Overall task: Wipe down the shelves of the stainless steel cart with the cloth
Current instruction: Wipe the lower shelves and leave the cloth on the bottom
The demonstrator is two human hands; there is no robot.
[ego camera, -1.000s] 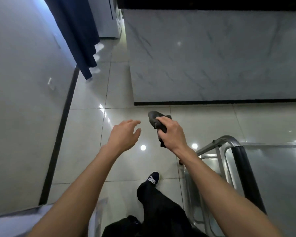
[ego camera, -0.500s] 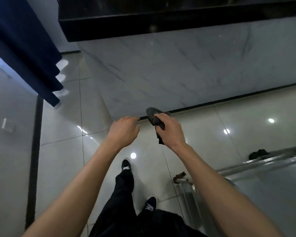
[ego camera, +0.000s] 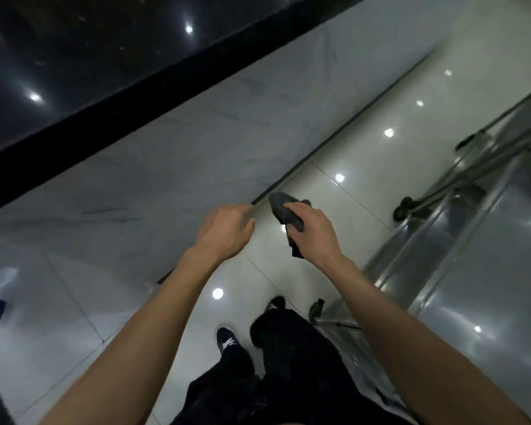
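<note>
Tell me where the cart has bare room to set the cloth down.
The cart's top shelf, right of the right hand gripping the cloth, shows bare steel from its near rail to the picture's right edge. Crowded: the cart's far end, all rails and wheels. The left hand holds nothing.

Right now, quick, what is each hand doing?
Left hand: fingers loosely curled, holding nothing.
Right hand: fingers curled round the dark cloth.
</note>
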